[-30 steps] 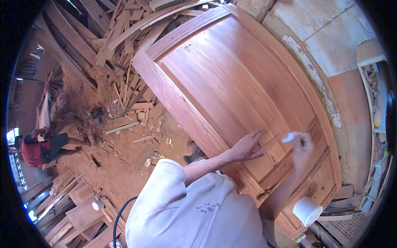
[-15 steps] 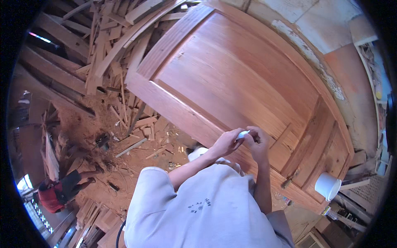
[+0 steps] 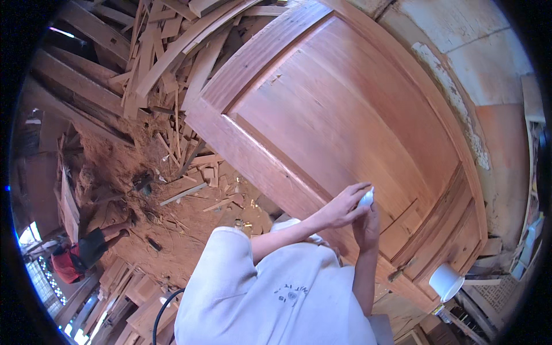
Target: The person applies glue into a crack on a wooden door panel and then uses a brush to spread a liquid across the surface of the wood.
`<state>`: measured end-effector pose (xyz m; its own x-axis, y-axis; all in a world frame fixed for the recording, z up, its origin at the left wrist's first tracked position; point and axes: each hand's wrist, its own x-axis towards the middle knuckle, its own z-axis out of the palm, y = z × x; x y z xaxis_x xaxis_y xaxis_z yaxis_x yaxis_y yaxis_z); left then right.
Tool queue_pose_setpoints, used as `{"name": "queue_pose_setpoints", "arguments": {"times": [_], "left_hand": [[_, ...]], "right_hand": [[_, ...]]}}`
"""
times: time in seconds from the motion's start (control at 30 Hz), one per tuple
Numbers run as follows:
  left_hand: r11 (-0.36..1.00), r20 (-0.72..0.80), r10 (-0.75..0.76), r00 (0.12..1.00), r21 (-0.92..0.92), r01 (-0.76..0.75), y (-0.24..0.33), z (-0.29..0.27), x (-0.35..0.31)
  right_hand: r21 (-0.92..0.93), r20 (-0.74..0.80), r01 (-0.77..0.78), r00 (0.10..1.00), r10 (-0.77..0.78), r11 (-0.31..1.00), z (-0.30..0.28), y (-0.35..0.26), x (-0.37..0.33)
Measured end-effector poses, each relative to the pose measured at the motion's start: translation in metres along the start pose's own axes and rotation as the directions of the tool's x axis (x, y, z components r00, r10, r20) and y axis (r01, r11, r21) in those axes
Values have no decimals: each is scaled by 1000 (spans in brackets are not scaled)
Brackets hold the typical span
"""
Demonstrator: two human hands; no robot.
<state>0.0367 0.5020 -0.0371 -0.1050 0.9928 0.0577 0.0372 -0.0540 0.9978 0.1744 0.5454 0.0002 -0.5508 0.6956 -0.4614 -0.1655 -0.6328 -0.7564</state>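
Close together, both hands are meeting in front of the large reddish-brown panelled wooden door (image 3: 345, 121), which is leaning across the middle and right of the scene; the left hand (image 3: 340, 208) is reaching in from the left with its fingers narrowly curled, and its fingertips are pinching a small white object (image 3: 366, 198), too small to identify; the right hand (image 3: 367, 226) is sitting just below and to the right of it, fingers closed around the lower end of that same white object, so the object is lying between the two hands and touching both; it is hovering just over the door's lower rail, though whether it is touching the wood cannot be told. Near the door's right-hand corner, a white plastic cup (image 3: 445, 282) is sitting well apart from the hands; to the far left, a heap of pale timber offcuts (image 3: 167, 63) is lying over reddish sawdust-covered ground (image 3: 126, 167); at the near left edge, another person in a red top (image 3: 69, 261) is crouching.
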Motion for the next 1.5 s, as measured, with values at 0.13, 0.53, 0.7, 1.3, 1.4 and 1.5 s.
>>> {"name": "queue_pose_setpoints", "arguments": {"times": [0.13, 0.53, 0.7, 1.3, 1.4, 1.5], "left_hand": [[998, -250, 19, 968, 62, -3, 3, -63, -8], [489, -830, 344, 439, 558, 670, -120, -343, -61], [305, -811, 289, 508, 581, 755, -131, -342, -51], [286, -814, 205, 544, 581, 762, -128, -344, -48], [269, -807, 210, 551, 590, 762, -128, -345, -48], [298, -831, 182, 526, 556, 776, -125, -341, -46]], "right_hand": [[312, -107, -116, 982, 156, 943, -16, 10, 9], [359, 1, -235, 968, 251, 903, -6, 1, 108], [314, -17, -251, 963, 270, 916, 14, 4, 143], [-720, -70, 151, 955, -287, 678, 74, 31, 288], [-606, -159, 121, 950, -268, 786, 71, 36, 288], [-627, -133, 132, 953, -273, 767, 70, 34, 288]]}}
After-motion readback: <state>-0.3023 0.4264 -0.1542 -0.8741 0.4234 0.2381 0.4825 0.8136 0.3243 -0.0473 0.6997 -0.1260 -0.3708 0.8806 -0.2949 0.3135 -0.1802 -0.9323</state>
